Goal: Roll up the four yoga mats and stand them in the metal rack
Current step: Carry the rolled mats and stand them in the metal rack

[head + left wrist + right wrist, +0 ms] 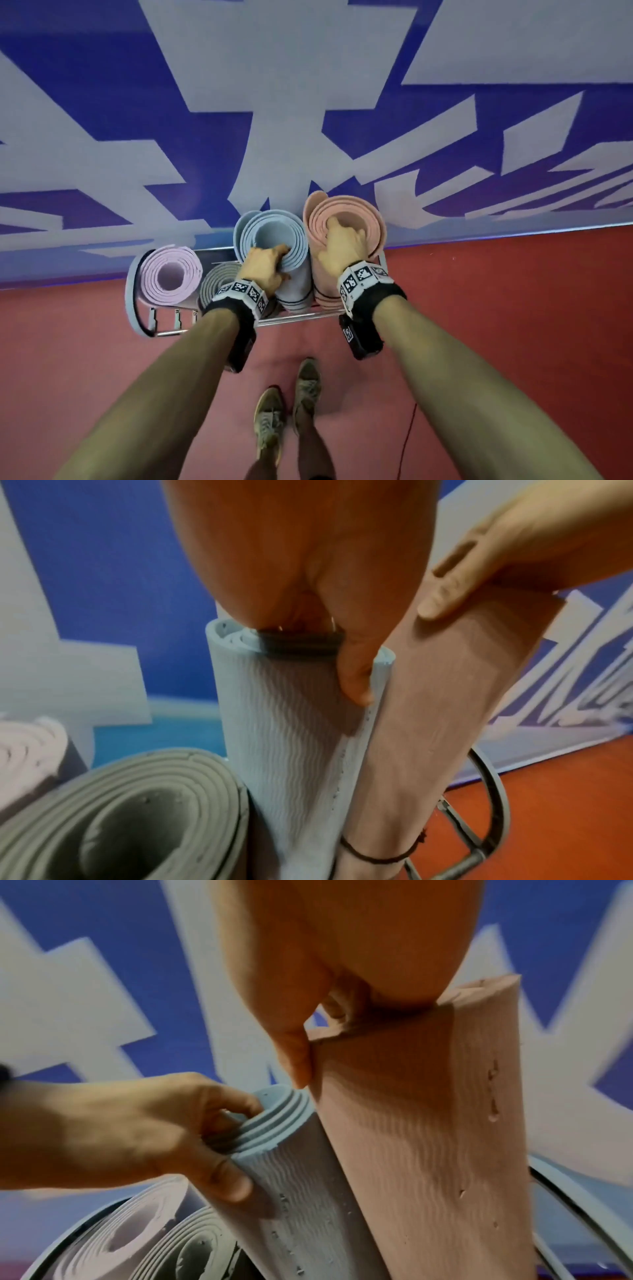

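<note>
Four rolled mats stand in the metal rack against the blue-and-white wall: lilac mat, grey mat, light blue mat, pink mat, left to right. Left hand grips the light blue mat's top rim, fingers curled into the coil, thumb outside. Right hand grips the pink mat's top edge likewise. Blue and pink mats touch side by side. Red floor beneath.
</note>
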`<state>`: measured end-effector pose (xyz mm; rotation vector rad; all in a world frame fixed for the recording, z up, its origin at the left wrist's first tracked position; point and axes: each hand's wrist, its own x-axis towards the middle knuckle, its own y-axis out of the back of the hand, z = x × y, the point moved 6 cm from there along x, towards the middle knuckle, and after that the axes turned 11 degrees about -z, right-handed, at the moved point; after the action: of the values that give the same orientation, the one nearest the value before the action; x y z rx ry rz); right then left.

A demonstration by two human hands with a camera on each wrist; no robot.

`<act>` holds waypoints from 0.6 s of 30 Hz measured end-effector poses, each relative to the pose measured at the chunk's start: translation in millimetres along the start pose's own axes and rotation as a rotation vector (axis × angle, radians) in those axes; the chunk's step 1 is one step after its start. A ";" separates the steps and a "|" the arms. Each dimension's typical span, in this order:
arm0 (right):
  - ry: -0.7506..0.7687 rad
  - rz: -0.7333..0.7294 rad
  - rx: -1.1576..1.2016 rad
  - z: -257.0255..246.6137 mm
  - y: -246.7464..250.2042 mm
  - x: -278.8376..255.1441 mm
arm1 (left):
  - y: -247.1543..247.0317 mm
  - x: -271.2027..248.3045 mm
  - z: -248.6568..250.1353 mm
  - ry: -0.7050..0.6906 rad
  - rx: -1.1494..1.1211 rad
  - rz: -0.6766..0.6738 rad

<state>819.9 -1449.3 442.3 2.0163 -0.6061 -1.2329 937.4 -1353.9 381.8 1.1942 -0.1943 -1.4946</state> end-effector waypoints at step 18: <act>-0.177 0.199 0.433 43.6 -20.2 30.9 | -43.2 33.3 -4.9 -0.014 0.014 -0.038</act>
<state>795.1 -1470.9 395.6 2.1328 -1.2177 -1.2446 919.0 -1364.3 331.3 1.2042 -0.1931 -1.5372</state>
